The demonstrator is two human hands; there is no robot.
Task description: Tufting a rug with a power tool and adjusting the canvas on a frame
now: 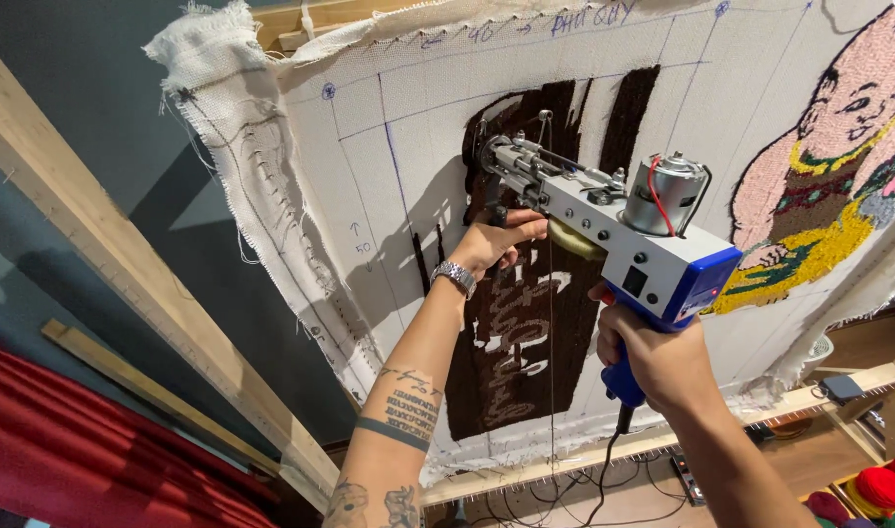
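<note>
— Starting at nine o'clock: leaning across the corner, a wooden frame [125, 284], keeping the cloth [369, 176] stretched taut and its frayed edge pinned along the beam.

— And holding the cloth flat for what?

— For the gun [613, 230], sitting near the centre, nose pressing into the cloth at about eleven o'clock from its own body, right on the dark pile [525, 332].

— Left hand [491, 242] doing what?

— Reaching up from six o'clock, fingers curling shut around the front grip under the nose; steadying the tip, probably, so the line stays inside the drawn grid. Wearing a watch [454, 277] at the wrist.

— Right hand [653, 362]?

— Closing fully round the blue handle at five o'clock from the gun's motor [662, 191], carrying the weight and likely sitting on the trigger, though trigger finger hiding behind the handle, so impossible to say.

— Trailing from the handle?

— A black cord [604, 469], hanging straight down toward six o'clock, clear of the work. Also a thin yarn strand [551, 323] running up to the nose, feeding from below.

— Further right?

— At two o'clock, a finished figure [829, 166] in pink, yellow and green pile, well apart from the gun. At five o'clock, low in the corner, yarn balls [882, 487] waiting within reach.
</note>
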